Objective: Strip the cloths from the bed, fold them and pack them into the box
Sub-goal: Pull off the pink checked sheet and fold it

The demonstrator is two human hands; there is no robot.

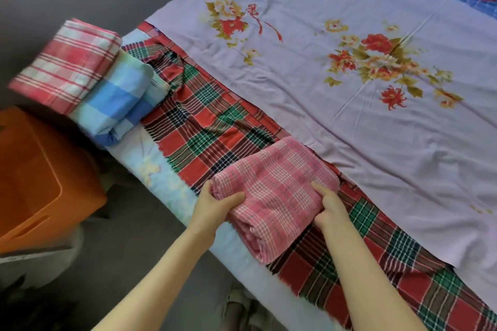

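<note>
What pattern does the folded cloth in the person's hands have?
The folded cloth is pink with a fine white check; head view.

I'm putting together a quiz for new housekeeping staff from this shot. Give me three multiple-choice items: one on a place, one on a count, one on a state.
1. The orange box stands: A on a shelf; B beside the bed, at the view's left; C on a chair.
2. Folded cloths in view: A one; B five; C three.
3. The pink checked cloth is: A folded and held by both hands; B spread flat; C inside the box.
Key: 1 B, it sits off the bed's edge. 2 C, the red-white cloth, the blue checked cloth and the pink one. 3 A, the left hand and right hand grip the bundle.
</note>
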